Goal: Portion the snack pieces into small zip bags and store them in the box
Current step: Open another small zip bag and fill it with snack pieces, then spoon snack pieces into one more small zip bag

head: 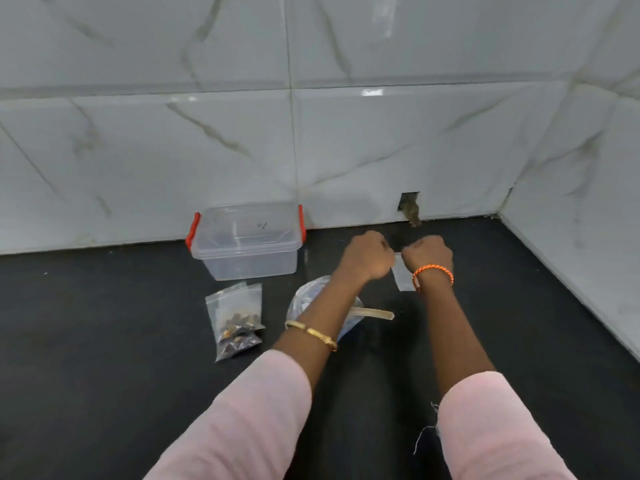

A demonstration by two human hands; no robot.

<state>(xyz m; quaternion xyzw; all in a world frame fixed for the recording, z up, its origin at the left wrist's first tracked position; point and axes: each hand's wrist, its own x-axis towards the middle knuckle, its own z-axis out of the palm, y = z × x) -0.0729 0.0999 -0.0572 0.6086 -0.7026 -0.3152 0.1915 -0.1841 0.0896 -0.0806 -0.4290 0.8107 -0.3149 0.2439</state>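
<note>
Two arms in pink sleeves reach out over the black counter (104, 341). The left hand (367, 259) and right hand (431, 254) are curled into fists, and they pinch the top of a small empty zip bag (401, 277) between them. On the left lie filled snack bags (235, 320). Farther back, the clear box (247, 240) sits by the wall.

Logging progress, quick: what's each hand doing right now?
Left hand: fingers pinching the empty zip bag.
Right hand: pinching the same bag's top.
</note>
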